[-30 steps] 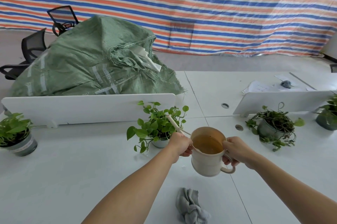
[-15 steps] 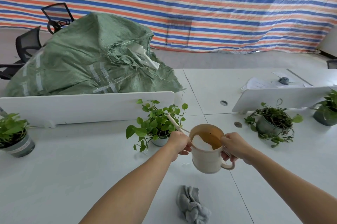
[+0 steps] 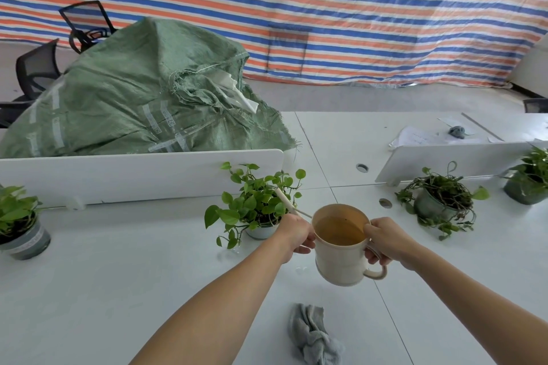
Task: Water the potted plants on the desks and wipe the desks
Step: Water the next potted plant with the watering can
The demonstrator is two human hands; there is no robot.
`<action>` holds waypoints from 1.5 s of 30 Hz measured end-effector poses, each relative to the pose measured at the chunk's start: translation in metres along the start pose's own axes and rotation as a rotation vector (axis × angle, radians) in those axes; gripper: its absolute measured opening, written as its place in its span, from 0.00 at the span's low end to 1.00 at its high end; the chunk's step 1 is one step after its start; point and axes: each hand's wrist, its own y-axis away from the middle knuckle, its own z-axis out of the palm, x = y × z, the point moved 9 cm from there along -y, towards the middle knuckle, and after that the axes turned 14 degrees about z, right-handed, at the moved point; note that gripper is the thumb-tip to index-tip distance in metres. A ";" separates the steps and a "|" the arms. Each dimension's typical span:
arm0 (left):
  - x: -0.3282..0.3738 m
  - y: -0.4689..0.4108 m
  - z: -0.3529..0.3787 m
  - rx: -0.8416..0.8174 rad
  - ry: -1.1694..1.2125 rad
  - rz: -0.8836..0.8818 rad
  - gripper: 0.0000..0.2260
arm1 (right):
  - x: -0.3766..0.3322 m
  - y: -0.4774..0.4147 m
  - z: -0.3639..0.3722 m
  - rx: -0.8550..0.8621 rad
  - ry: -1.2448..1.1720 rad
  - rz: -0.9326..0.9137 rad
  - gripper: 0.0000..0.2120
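Head view: both hands hold the cream watering can [image 3: 341, 257] up off the white worktop [image 3: 118, 275], just right of the middle potted plant [image 3: 255, 204]. The left hand [image 3: 296, 234] grips the can's left side where the spout [image 3: 283, 200] joins it. The right hand [image 3: 384, 241] has its fingers [image 3: 374, 257] curled round the handle and its thumb on the rim. The thin spout reaches up and left into the plant's leaves.

Over the last second little has shifted. The can has stayed beside the same plant, the spout has kept its place among the leaves, and both grips are unchanged. Half a second ago a white glare lay on the water; now the brownish surface shows plainly, sitting well below the rim. The can leans slightly towards the plant. No stream can be made out at the spout tip, so whether water is running cannot be told.

My reading is that the middle plant is still being watered. The left plant [image 3: 17, 222] by the near-left edge and the two plants on the right, one [image 3: 441, 204] by the divider and one [image 3: 527, 180] at the frame edge, remain to be judged. The grey cloth [image 3: 311, 338] lies crumpled on the near worktop, untouched, so wiping has not begun here.
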 end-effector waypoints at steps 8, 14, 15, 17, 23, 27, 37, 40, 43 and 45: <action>-0.005 -0.001 -0.002 -0.012 -0.017 0.018 0.10 | 0.009 0.001 0.006 -0.006 -0.029 -0.005 0.13; -0.008 0.000 -0.022 0.045 -0.089 0.091 0.02 | 0.010 0.007 0.033 -0.017 -0.096 -0.073 0.10; -0.008 0.001 -0.028 0.070 -0.121 0.110 0.04 | 0.009 0.009 0.038 -0.022 -0.107 -0.090 0.10; -0.007 0.003 -0.041 0.115 -0.183 0.137 0.07 | 0.004 0.015 0.051 -0.047 -0.133 -0.118 0.11; -0.018 0.026 -0.087 0.193 -0.347 0.153 0.09 | -0.004 0.019 0.104 -0.138 -0.161 -0.138 0.12; -0.039 0.047 -0.123 0.257 -0.419 0.106 0.11 | -0.011 0.019 0.150 -0.228 -0.150 -0.153 0.15; -0.107 0.098 -0.211 0.446 -0.481 -0.086 0.10 | -0.039 0.025 0.265 -0.356 0.015 -0.211 0.17; -0.120 0.110 -0.233 0.467 -0.494 -0.130 0.10 | -0.050 0.031 0.292 -0.364 0.085 -0.249 0.17; -0.134 0.123 -0.252 0.491 -0.490 -0.160 0.11 | -0.059 0.037 0.314 -0.372 0.148 -0.283 0.18; -0.140 0.130 -0.265 0.509 -0.488 -0.167 0.11 | -0.067 0.041 0.325 -0.382 0.164 -0.295 0.18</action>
